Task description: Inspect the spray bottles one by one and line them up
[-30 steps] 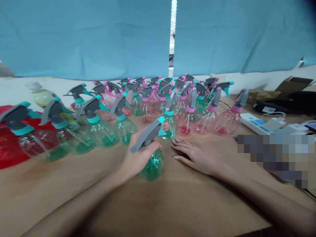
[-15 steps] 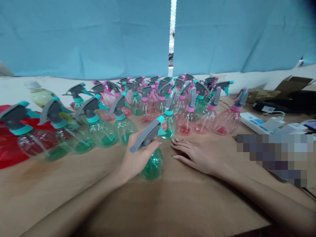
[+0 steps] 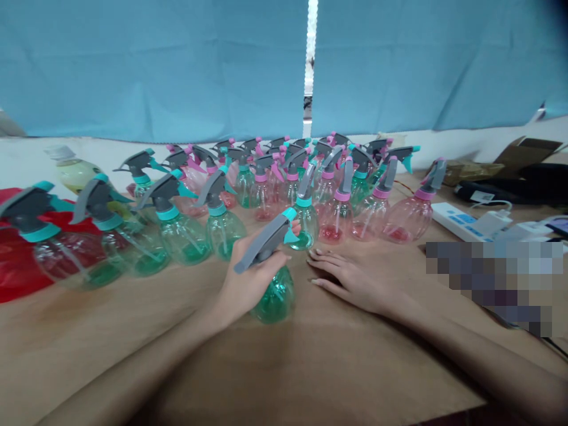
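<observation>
My left hand [image 3: 246, 281] is wrapped round the neck of a green spray bottle [image 3: 275, 296] with a grey trigger head and teal nozzle, which stands on the brown table [image 3: 310, 367] in the middle of the view. Just to its right my right hand [image 3: 350, 278] lies flat on the table, fingers stretched out, holding nothing. Behind both hands stand several more green spray bottles [image 3: 224, 228] and pink spray bottles [image 3: 410, 216] in a crowd.
A red plastic sheet [image 3: 18, 266] lies at the far left under some bottles. A pale yellow bottle [image 3: 75, 171] lies at the back left. A white power strip [image 3: 461, 222], cables and a cardboard box [image 3: 528, 148] are at the right. Blue curtains hang behind.
</observation>
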The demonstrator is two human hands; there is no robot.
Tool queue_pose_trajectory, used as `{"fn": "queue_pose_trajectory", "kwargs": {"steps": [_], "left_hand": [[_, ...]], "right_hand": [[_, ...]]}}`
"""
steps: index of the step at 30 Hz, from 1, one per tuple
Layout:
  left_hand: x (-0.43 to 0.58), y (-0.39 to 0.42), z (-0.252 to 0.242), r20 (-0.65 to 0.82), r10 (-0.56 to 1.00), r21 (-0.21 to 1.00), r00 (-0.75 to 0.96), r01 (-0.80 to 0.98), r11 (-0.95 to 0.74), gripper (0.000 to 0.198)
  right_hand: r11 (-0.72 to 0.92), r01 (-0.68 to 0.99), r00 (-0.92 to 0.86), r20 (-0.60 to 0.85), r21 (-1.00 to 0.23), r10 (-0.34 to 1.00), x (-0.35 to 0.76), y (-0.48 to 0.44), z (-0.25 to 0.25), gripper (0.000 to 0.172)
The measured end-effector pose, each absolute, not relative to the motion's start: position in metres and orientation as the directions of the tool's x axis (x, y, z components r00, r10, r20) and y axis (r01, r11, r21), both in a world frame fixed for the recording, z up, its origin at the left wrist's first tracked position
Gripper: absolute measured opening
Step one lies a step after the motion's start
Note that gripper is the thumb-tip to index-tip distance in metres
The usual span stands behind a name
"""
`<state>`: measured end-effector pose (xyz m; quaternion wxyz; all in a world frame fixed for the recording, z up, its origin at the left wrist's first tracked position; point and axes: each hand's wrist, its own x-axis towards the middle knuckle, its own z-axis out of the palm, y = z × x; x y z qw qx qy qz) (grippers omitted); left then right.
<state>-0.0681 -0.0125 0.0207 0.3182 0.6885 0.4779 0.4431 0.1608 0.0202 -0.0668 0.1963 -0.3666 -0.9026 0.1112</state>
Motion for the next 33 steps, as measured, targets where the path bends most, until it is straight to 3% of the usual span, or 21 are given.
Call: {"fn": "queue_pose_trajectory", "kwargs": {"steps": [4, 12, 33], "left_hand": [[-0.067, -0.012, 0.023, 0.305, 0.945, 0.878, 0.117, 0.351, -0.327, 0.010], [-0.062, -0.013, 0.035, 0.266, 0.929, 0.928, 0.259, 0.193, -0.319, 0.044], [-0.064, -0.012, 0.035, 0.291, 0.926, 0.888, 0.238, 0.292, -0.355, 0.035]], "right_hand": [[0.703, 0.617, -0.652, 0.269, -0.354, 0.709, 0.161, 0.020, -0.067, 0.048], [0.697, 0.620, -0.643, 0.276, -0.361, 0.715, 0.160, 0.019, -0.066, 0.047], [0.702, 0.618, -0.648, 0.276, -0.354, 0.710, 0.161, 0.020, -0.068, 0.049]]}}
